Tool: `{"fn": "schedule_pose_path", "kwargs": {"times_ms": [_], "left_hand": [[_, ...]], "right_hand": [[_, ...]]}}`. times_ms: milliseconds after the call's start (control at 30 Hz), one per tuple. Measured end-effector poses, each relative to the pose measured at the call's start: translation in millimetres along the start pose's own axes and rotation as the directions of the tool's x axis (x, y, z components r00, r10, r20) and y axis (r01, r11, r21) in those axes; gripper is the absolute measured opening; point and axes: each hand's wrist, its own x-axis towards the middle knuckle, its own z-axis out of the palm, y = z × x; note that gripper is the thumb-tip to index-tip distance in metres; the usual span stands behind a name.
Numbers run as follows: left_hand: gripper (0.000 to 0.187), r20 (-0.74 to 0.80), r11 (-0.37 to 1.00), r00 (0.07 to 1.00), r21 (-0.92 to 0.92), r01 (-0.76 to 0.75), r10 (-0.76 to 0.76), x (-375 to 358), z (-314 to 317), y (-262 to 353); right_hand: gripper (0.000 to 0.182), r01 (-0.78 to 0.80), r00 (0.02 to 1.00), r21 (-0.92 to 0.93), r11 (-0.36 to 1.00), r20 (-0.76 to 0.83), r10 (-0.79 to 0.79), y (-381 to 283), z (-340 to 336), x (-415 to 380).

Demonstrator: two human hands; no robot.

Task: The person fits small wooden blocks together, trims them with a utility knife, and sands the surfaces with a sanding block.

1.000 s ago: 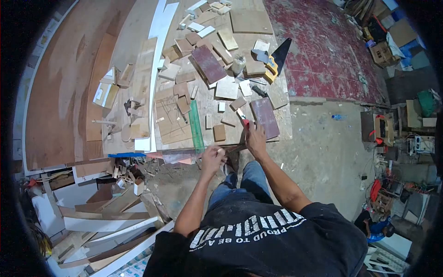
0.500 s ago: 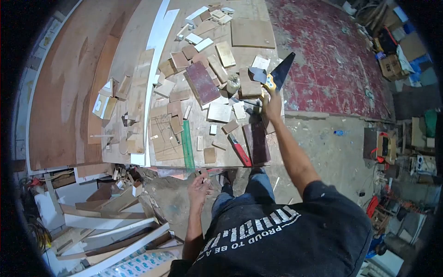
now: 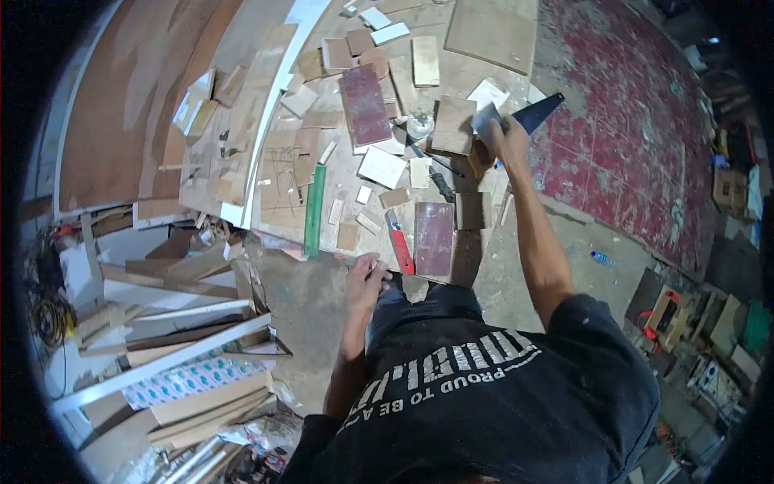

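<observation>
My right hand (image 3: 509, 143) is closed at the edge of a small grey sheet (image 3: 486, 118), which is tilted over the saw's handle. The dark blade of the saw (image 3: 540, 113) points up and right past the table's edge. Beside it lie a wooden block (image 3: 454, 125) and a white piece (image 3: 488, 94). My left hand (image 3: 368, 277) hangs at the table's front edge with curled fingers; what it pinches is too small to name. Near it are a red-handled tool (image 3: 401, 248), a dark red block (image 3: 434, 234) and a green ruler (image 3: 315, 211).
Many wood offcuts and another dark red board (image 3: 366, 105) lie on the table (image 3: 278, 181). A large flat board (image 3: 492, 34) rests at the back. Scrap boards (image 3: 181, 310) are piled at lower left. A blue bottle (image 3: 601, 258) lies on the floor at right.
My right hand has moved from the saw's handle to the grey sheet, which has lifted and turned. The view has shifted, and my left hand is nearer the red-handled tool.
</observation>
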Motion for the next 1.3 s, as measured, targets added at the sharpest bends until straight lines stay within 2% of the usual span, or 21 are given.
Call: {"fn": "schedule_pose_path", "kwargs": {"times_ms": [67, 133, 233, 267, 367, 433, 500, 567, 600, 633, 767, 867, 933, 967, 1000, 1033, 1067, 1133, 1200, 1233, 1300], "left_hand": [[0.015, 0.042, 0.994, 0.998, -0.1, -0.036, 0.041, 12, 2, -11], [0.025, 0.218, 0.958, 0.972, -0.248, 0.145, -0.091, 24, 8, -15], [0.034, 0.439, 0.889, 0.877, -0.301, 0.346, -0.193, 27, 25, -13], [0.034, 0.437, 0.886, 0.879, -0.308, 0.347, -0.192, 30, 30, -18], [0.037, 0.18, 0.935, 0.982, -0.332, 0.121, -0.063, 25, 35, -23], [0.038, 0.183, 0.923, 0.979, -0.352, 0.152, -0.091, 35, 7, -45], [0.038, 0.102, 0.915, 0.99, -0.38, 0.133, -0.101, 45, -25, -62], [0.037, -0.083, 0.904, 0.982, -0.411, 0.12, -0.168, 49, -53, -73], [0.037, -0.128, 0.94, 0.987, -0.337, 0.05, -0.099, 42, -68, -70], [0.038, -0.17, 0.966, 0.985, -0.258, -0.019, -0.026, 35, -83, -67], [0.029, -0.21, 0.968, 0.976, -0.225, -0.111, 0.063, 40, -144, -112], [0.035, -0.291, 0.897, 0.951, -0.441, -0.036, -0.105, 27, -154, -112], [0.035, -0.209, 0.906, 0.978, -0.414, -0.09, 0.001, 16, -154, -97], [0.035, -0.21, 0.903, 0.978, -0.417, -0.1, 0.012, 12, -152, -86], [0.035, -0.14, 0.881, 0.99, -0.464, -0.09, 0.028, 5, -144, -67], [0.036, -0.063, 0.859, 0.997, -0.507, -0.07, 0.044, -3, -133, -50], [0.036, -0.044, 0.861, 0.998, -0.505, -0.067, 0.052, -7, -123, -37], [0.035, 0.2, 0.813, 0.955, -0.578, -0.064, 0.217, -8, -99, -1], [0.035, 0.285, 0.902, 0.931, -0.422, -0.091, 0.228, -30, -72, 56], [0.036, 0.348, 0.956, 0.911, -0.26, -0.134, 0.223, -33, -60, 74], [0.034, 0.402, 0.943, 0.865, -0.263, -0.204, 0.3, 0, -33, 64]], "right_hand": [[0.023, 0.008, 0.999, -0.11, 0.994, 0.039, -0.004, 3, -8, -44], [0.013, 0.24, 0.967, -0.032, 0.97, 0.098, -0.236, -8, -3, -107], [0.022, 0.174, 0.903, -0.007, 0.985, 0.4, -0.157, -61, 7, -200], [0.027, 0.3, 0.867, -0.021, 0.954, 0.422, -0.264, -79, 11, -223], [0.031, 0.417, 0.724, 0.138, 0.898, 0.547, -0.42, -113, 21, -257], [0.032, 0.428, 0.664, 0.16, 0.889, 0.612, -0.43, -117, 23, -261], [0.03, 0.263, 0.595, 0.352, 0.899, 0.674, -0.438, -96, 38, -247], [0.03, 0.348, 0.699, 0.223, 0.911, 0.586, -0.41, -79, 55, -220], [0.029, 0.2, 0.776, 0.081, 0.976, 0.595, -0.208, -68, 71, -207], [0.03, 0.369, 0.824, -0.136, 0.919, 0.506, -0.256, -70, 81, -191], [0.034, 0.624, 0.662, -0.234, 0.746, 0.666, -0.344, -54, 115, -153], [0.03, 0.737, 0.581, -0.229, 0.636, 0.696, -0.422, -37, 124, -148], [0.033, 0.545, 0.632, -0.015, 0.838, 0.665, -0.399, -38, 119, -145], [0.034, 0.305, 0.702, 0.144, 0.941, 0.634, -0.324, -39, 115, -147], [0.034, 0.317, 0.704, 0.143, 0.937, 0.626, -0.334, -46, 108, -148], [0.032, -0.271, 0.729, 0.386, 0.882, 0.68, -0.074, -54, 95, -152], [0.031, -0.74, 0.606, 0.493, 0.457, 0.783, 0.136, -62, 78, -160], [0.032, -0.801, 0.574, 0.546, 0.246, 0.817, 0.058, -95, 49, -175], [0.034, -0.785, 0.604, 0.576, 0.226, 0.794, 0.075, -99, 41, -191], [0.034, -0.748, 0.634, 0.587, 0.309, 0.77, 0.071, -116, 33, -200], [0.037, -0.705, 0.647, 0.589, 0.395, 0.763, 0.018, -127, 19, -214]]}}
